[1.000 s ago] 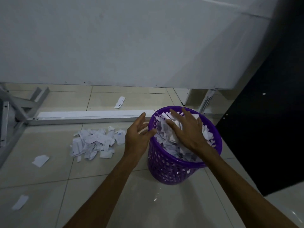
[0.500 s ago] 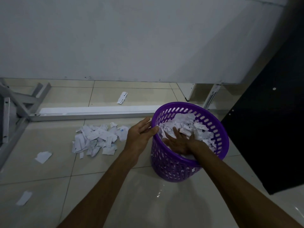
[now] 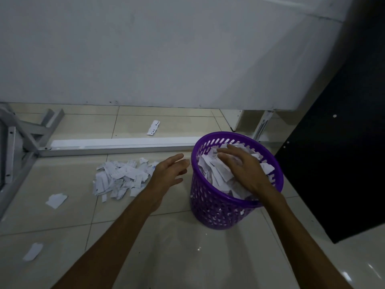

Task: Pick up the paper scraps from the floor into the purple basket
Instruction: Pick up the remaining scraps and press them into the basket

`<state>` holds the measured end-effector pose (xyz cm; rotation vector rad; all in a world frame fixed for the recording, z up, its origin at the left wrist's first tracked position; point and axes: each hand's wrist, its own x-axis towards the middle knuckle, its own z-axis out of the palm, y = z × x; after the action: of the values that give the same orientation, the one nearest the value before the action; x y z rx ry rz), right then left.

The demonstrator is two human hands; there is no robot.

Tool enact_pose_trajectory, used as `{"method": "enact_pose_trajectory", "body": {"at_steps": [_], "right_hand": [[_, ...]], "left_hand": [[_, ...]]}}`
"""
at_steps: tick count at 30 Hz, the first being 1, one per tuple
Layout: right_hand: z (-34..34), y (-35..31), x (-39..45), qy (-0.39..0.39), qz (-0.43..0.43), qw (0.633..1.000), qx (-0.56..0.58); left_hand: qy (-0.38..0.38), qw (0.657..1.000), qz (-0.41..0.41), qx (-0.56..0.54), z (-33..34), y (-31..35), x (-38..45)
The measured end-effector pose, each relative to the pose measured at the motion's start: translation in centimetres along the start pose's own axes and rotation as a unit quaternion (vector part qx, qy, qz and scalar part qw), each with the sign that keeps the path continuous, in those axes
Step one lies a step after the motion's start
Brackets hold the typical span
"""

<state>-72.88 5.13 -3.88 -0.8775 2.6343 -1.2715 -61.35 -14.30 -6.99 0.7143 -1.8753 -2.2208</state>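
Note:
The purple basket [image 3: 216, 207] stands on the tiled floor at centre right, heaped with white paper scraps [image 3: 218, 174]. My right hand [image 3: 243, 170] lies flat over those scraps above the rim, fingers straight and spread. My left hand [image 3: 169, 171] hovers just left of the basket, fingers relaxed, holding nothing and apart from the rim. A pile of paper scraps [image 3: 120, 178] lies on the floor left of my left hand. Single scraps lie at the left [image 3: 56, 200], lower left [image 3: 33, 251] and behind the metal bar [image 3: 153, 127].
A grey metal table frame [image 3: 116, 148] runs along the floor behind the pile, with its leg bracket [image 3: 18, 134] at far left. A white tabletop [image 3: 166, 49] overhangs the scene. A black panel [image 3: 337, 163] stands right of the basket.
My right hand rose from deep inside the basket to lie on top of the scraps. My left hand let go of the rim and moved slightly left.

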Motion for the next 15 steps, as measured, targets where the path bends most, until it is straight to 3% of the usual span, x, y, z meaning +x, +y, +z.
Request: {"method": "enact_pose_trajectory", "body": {"at_steps": [6, 12, 15], "right_hand": [[2.5, -3.6, 0.7, 0.07, -0.072, 0.995, 0.019], [9.2, -9.1, 2.3, -0.048, -0.164, 0.985, 0.012], [15.4, -10.5, 2.6, -0.148, -0.17, 0.974, 0.004]], "left_hand": [[0.034, 0.999, 0.002, -0.014, -5.4, -0.6, -0.2], [0.1, 0.995, -0.004, -0.018, -12.8, -1.9, -2.2], [0.144, 0.99, -0.006, 0.005, -17.5, -3.6, -4.0]]}}
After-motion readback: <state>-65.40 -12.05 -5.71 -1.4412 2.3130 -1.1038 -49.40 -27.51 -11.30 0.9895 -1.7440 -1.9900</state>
